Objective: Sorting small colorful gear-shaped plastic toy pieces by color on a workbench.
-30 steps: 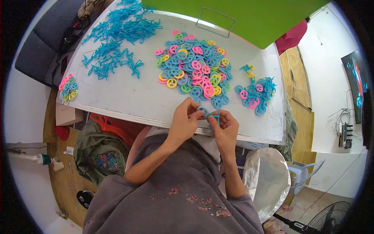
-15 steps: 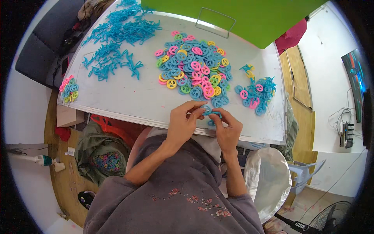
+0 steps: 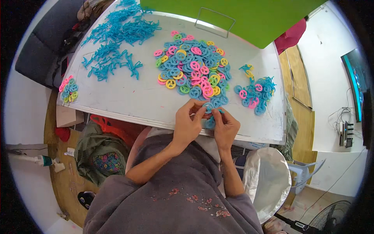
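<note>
Compared with a second ago, the hands have drawn closer together, and the slim blue piece [image 3: 221,111], which stood upright between them then, now lies low and mostly covered by the fingers of the right hand [image 3: 226,130]. The left hand [image 3: 189,123] has its thumb and forefinger nearly closed on a blue wheel [image 3: 208,105] at the near edge of the white table [image 3: 128,102]; the right thumb and forefinger are also pinched together, on the slim piece just to its right. Whether the two parts are joined cannot be told, as the fingertips hide the spot. Another blue piece [image 3: 210,124] shows below, between the hands, more plainly than before. The piles have stayed as they were: the big heap of coloured wheels [image 3: 202,70] just beyond the fingers, the blue branched pieces [image 3: 132,29] at far left, a small wheel cluster [image 3: 69,89] on the left edge, and a mixed blue pile [image 3: 259,93] to the right. A green panel [image 3: 245,17] blocks the table's far side. Near right, a silvery bag [image 3: 269,183] stands beside the person; near left is a dark green sack [image 3: 87,150].
</note>
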`<state>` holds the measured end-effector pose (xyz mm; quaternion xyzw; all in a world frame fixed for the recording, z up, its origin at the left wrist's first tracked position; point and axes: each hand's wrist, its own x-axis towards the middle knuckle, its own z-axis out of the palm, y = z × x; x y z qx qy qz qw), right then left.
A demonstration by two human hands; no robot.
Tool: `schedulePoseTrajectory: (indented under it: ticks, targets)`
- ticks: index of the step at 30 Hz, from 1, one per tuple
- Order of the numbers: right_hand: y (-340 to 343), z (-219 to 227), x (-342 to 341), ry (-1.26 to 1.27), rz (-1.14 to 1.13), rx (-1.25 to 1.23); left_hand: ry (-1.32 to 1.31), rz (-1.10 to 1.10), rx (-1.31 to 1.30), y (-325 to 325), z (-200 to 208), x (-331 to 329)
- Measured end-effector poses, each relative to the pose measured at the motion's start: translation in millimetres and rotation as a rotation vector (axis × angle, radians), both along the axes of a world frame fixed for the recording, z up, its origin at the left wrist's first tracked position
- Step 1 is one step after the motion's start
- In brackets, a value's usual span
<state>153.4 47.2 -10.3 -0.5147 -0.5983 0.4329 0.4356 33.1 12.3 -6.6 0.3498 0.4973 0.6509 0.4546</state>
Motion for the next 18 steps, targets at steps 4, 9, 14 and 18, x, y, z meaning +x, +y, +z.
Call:
schedulePoseTrajectory:
  ticks: [4,9,14,18]
  targets:
    - [0.6,5.9,-3.5,0.103,-0.016,-0.099,0.015,0.017,-0.005,1.7,-2.3,5.3]
    - [-0.8,6.3,-7.4,0.023,-0.034,-0.022,0.105,0.128,0.023,-1.4,1.6,6.7]
    - [-1.5,-3.3,-6.6,-0.017,-0.009,0.115,0.164,0.027,-0.028,-2.2,-7.8,-7.2]
    - [3.2,0.2,-1.3,-0.091,0.142,0.310,0.146,-0.030,-0.063,-0.6,1.7,-20.1]
